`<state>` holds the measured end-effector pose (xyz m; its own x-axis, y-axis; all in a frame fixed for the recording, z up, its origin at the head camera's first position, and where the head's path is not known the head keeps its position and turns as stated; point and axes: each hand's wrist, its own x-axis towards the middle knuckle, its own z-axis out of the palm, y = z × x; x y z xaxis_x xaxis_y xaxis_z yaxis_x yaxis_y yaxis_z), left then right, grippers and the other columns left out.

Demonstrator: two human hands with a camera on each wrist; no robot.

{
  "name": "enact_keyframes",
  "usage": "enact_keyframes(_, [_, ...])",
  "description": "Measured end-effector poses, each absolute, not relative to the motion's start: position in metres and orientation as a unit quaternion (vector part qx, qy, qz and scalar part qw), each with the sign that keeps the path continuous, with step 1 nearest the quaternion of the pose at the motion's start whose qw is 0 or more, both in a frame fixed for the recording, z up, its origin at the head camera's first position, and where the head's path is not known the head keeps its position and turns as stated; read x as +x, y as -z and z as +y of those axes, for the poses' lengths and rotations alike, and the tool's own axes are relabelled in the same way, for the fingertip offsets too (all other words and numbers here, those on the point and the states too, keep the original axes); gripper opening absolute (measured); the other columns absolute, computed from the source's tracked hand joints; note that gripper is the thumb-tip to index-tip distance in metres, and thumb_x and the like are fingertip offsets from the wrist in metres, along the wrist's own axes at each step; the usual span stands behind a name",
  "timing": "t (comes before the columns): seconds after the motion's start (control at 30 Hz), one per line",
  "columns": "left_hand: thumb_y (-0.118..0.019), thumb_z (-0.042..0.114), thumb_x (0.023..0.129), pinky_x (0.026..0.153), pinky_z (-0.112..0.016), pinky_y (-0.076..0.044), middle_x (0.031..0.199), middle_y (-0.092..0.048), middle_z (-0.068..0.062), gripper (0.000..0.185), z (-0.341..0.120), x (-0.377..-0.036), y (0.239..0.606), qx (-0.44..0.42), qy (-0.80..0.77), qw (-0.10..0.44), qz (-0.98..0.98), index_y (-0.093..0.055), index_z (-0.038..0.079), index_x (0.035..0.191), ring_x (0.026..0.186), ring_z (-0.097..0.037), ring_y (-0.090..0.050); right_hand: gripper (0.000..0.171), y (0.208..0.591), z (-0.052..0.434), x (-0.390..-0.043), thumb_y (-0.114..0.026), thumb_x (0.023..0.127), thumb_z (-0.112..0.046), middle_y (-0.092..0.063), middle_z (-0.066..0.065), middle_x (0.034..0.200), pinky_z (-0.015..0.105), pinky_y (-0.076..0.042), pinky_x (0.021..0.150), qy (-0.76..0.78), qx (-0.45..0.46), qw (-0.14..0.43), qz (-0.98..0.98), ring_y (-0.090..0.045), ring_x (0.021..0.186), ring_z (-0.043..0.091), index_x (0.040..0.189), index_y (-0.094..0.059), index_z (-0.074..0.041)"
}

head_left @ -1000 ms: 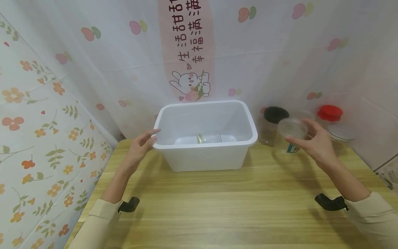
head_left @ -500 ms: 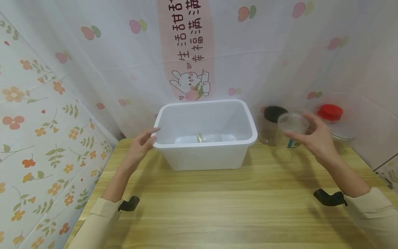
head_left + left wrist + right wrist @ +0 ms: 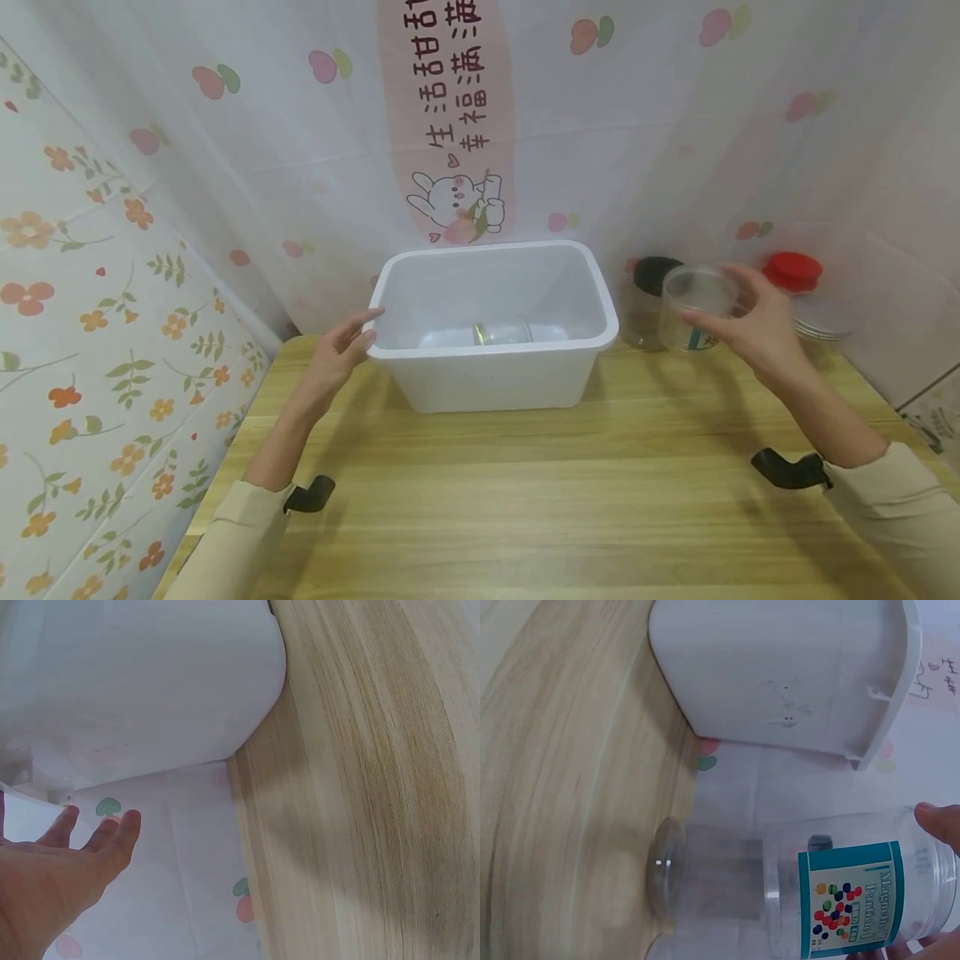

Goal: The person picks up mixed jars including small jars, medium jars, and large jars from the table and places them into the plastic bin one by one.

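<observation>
Right of the white bin [image 3: 487, 383]: teal-labelled jar [image 3: 855, 889], apparently just off the table [image 3: 525, 483], long axis upright (the tilted right wrist view shows it sideways).
Right hand [image 3: 765, 325]: nearer, just right of that jar, thumb and fingers gripping it near the top.
Left hand [image 3: 337, 350]: well apart from it, fingers loosely extended and touching the bin's left rim.
Edge between: the bin's right rim separates jar from interior; the jar's base looks lower than that rim.
Room inside: gold-lidded jar [image 3: 504, 333] lies along the bin, with space behind and at both ends.
Crowded side: black-lidded jar [image 3: 645, 312] close by (contact unclear); red lid [image 3: 795, 269] beyond the right hand.
</observation>
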<state>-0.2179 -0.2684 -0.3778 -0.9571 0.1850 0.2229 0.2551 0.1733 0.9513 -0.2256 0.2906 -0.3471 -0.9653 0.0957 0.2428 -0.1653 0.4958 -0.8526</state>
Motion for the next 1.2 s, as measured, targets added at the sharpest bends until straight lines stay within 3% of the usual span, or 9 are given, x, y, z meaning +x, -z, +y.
enact_keyframes(0.13, [-0.054,0.022,0.108,0.101,-0.031,-0.048,0.155,-0.041,-0.011,0.046,-0.269,-0.218,0.378,-0.146,0.626,0.026,-0.766,-0.048,0.004,0.15,0.136,-0.033,-0.044,0.091,0.343,0.289,-0.226,-0.085,0.086,-0.02,-0.042,0.019,0.148,0.01,-0.041,0.078,-0.496,0.026,0.139,-0.857,-0.045,0.126,0.044,0.158,-0.033,-0.005])
enact_keyframes(0.57, [-0.054,0.022,0.108,0.101,-0.03,-0.047,0.155,-0.041,-0.013,0.047,-0.27,-0.216,0.378,-0.144,0.632,0.02,-0.761,-0.047,0.004,0.15,0.134,-0.036,-0.045,0.093,0.325,0.283,-0.225,-0.084,0.087,-0.022,-0.037,0.02,0.155,0.011,-0.044,0.077,-0.494,0.043,0.124,-0.859,-0.041,0.131,0.046,0.16,-0.028,-0.008])
enact_keyframes(0.67, [-0.053,0.021,0.108,0.102,-0.031,-0.047,0.155,-0.041,-0.013,0.046,-0.27,-0.217,0.378,-0.148,0.63,0.022,-0.762,-0.047,0.004,0.15,0.136,-0.036,-0.044,0.093,0.321,0.282,-0.224,-0.084,0.087,-0.021,-0.037,0.019,0.154,0.017,-0.047,0.087,-0.493,0.046,0.125,-0.86,-0.04,0.132,0.046,0.16,-0.027,-0.008])
enact_keyframes(0.73, [-0.053,0.021,0.108,0.102,-0.032,-0.046,0.155,-0.04,-0.012,0.045,-0.269,-0.218,0.378,-0.151,0.63,0.023,-0.762,-0.047,0.004,0.15,0.137,-0.035,-0.043,0.093,0.318,0.281,-0.223,-0.084,0.087,-0.021,-0.037,0.019,0.155,0.028,-0.048,0.097,-0.494,0.046,0.124,-0.859,-0.04,0.134,0.046,0.16,-0.027,-0.009])
enact_keyframes(0.83, [-0.053,0.021,0.108,0.103,-0.034,-0.046,0.156,-0.04,-0.011,0.045,-0.269,-0.218,0.378,-0.154,0.628,0.023,-0.762,-0.047,0.004,0.15,0.138,-0.034,-0.043,0.093,0.315,0.278,-0.223,-0.084,0.087,-0.022,-0.038,0.018,0.155,0.037,-0.047,0.103,-0.493,0.046,0.124,-0.86,-0.039,0.135,0.046,0.16,-0.028,-0.01])
enact_keyframes(0.97, [-0.052,0.02,0.108,0.104,-0.036,-0.045,0.156,-0.04,-0.01,0.045,-0.269,-0.218,0.379,-0.156,0.628,0.023,-0.762,-0.047,0.005,0.15,0.139,-0.033,-0.041,0.092,0.311,0.273,-0.223,-0.084,0.087,-0.022,-0.04,0.018,0.152,0.018,-0.049,0.088,-0.494,0.053,0.126,-0.859,-0.04,0.135,0.047,0.16,-0.029,-0.01])
enact_keyframes(1.03, [-0.052,0.02,0.108,0.105,-0.037,-0.045,0.155,-0.04,-0.01,0.045,-0.269,-0.218,0.379,-0.156,0.629,0.022,-0.761,-0.047,0.005,0.15,0.139,-0.033,-0.041,0.093,0.309,0.27,-0.225,-0.085,0.086,-0.023,-0.041,0.018,0.151,0.015,-0.048,0.082,-0.49,0.055,0.129,-0.86,-0.04,0.135,0.047,0.16,-0.03,-0.009])
enact_keyframes(1.2, [-0.053,0.02,0.108,0.104,-0.037,-0.046,0.155,-0.04,-0.01,0.045,-0.269,-0.218,0.379,-0.153,0.631,0.022,-0.761,-0.048,0.006,0.15,0.139,-0.035,-0.041,0.093,0.304,0.262,-0.229,-0.088,0.083,-0.023,-0.044,0.018,0.149,0.043,-0.045,0.103,-0.475,0.066,0.153,-0.864,-0.044,0.131,0.043,0.158,-0.034,-0.008])
